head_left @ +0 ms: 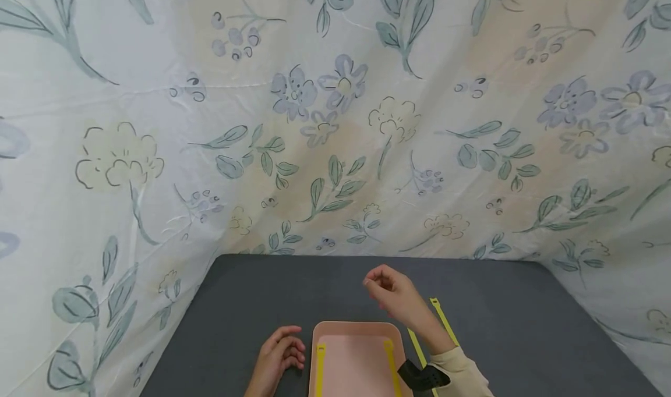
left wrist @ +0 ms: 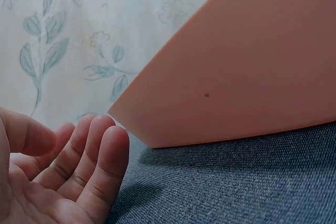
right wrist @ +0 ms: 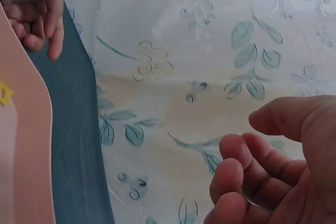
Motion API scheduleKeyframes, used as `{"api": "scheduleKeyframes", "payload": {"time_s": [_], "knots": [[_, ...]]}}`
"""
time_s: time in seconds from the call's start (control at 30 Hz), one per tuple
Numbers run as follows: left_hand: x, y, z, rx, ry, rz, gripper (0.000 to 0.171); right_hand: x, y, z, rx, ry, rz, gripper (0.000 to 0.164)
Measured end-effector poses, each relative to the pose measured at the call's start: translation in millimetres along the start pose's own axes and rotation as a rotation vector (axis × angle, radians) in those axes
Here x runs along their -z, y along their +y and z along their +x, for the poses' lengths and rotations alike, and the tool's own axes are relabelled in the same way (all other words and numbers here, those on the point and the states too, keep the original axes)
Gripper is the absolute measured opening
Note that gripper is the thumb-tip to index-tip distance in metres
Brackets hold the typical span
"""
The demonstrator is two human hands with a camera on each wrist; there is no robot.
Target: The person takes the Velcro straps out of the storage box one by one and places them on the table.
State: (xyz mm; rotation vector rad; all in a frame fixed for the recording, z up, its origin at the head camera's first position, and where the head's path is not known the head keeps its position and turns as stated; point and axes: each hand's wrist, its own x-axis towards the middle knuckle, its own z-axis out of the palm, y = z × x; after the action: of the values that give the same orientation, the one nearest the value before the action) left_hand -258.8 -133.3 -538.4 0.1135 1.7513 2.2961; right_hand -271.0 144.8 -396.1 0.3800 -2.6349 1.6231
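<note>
Pink tray, one, rounded corners: lower middle of the head frame, cut by the bottom edge, on a dark grey table. Inside it we list two yellow pieces with slotted heads, left strap and right strap, each near a side wall. Right of the tray we count two more on the table, outer strap and inner strap, both partly behind the right forearm.

Left hand: lower middle, just beside the tray's left wall; fingers half bent, nothing held.

Right hand: right of centre, beyond the tray's far edge in the frame; fingers loosely curled, thumb apart from them, nothing held.

Black band: right wrist, beside a cream sleeve; any marking is too small for us to read.

Floral cloth: behind, filling the upper frame.
</note>
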Motion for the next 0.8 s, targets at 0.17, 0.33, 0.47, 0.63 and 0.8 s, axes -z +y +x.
{"api": "scheduleKeyframes", "payload": {"time_s": [0.17, 0.33, 0.47, 0.63, 0.8], "knots": [[0.6, -1.2, 0.9, -0.003, -0.005, 0.004, 0.035, -15, -1, -2, 0.036, -0.088, -0.006, 0.020], [1.1, -1.9, 1.1, -0.008, 0.002, 0.008, 0.036, -28, 8, -3, 0.054, -0.178, -0.081, 0.017], [1.7, -2.7, 1.1, -0.017, -0.002, 0.007, 0.037, -36, 17, -3, 0.033, -0.242, -0.106, 0.018], [2.2, -3.7, 0.9, -0.034, -0.015, 0.008, 0.037, -44, 26, -4, 0.008, -0.325, -0.122, 0.020], [1.2, -4.3, 1.4, -0.024, -0.008, 0.006, 0.037, -53, 35, -3, -0.007, -0.376, -0.172, 0.025]]}}
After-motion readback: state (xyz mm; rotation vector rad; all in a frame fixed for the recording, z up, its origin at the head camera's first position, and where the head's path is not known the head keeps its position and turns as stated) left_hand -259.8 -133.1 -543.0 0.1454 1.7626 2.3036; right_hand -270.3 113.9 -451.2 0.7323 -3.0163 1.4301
